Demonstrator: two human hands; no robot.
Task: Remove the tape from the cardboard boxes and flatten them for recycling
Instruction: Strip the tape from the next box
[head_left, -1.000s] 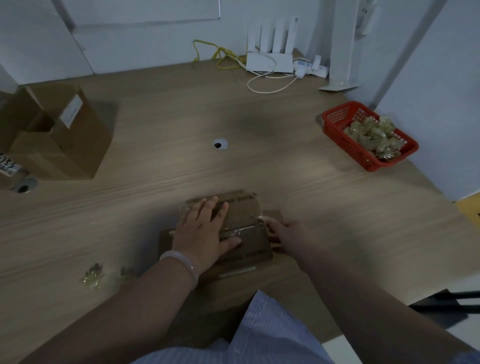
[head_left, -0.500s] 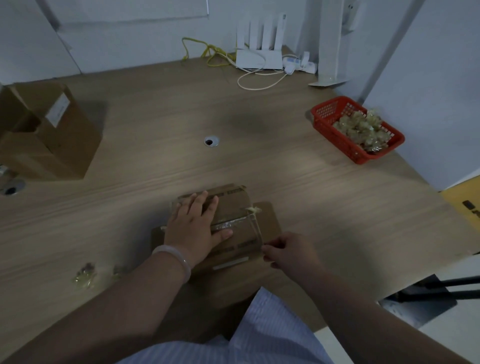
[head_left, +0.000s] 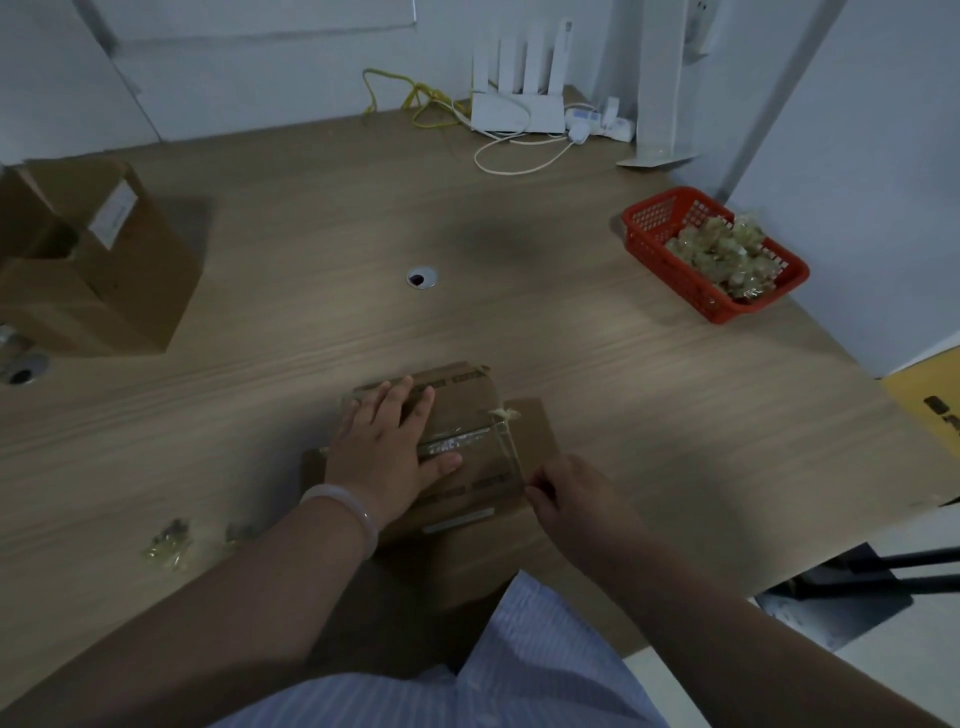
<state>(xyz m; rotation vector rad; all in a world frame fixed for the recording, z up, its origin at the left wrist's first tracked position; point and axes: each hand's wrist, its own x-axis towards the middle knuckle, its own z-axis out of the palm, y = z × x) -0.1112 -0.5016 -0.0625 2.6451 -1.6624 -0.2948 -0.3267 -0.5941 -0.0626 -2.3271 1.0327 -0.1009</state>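
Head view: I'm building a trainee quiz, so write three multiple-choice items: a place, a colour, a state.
1. Where does the open cardboard box stand? A) left side B) right side C) middle
2. What colour is the basket holding tape wads? A) blue B) red C) white
3. What is the right hand doing? A) lifting the basket B) pinching a tape strip C) hanging idle
Answers: A, it stands at the left edge; B, its mesh walls are red; B, its fingers pinch the strip stretched from the flattened box.

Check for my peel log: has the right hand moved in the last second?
Yes: right hand drew toward the person, off the seam of the flattened cardboard box, stretching the tape.
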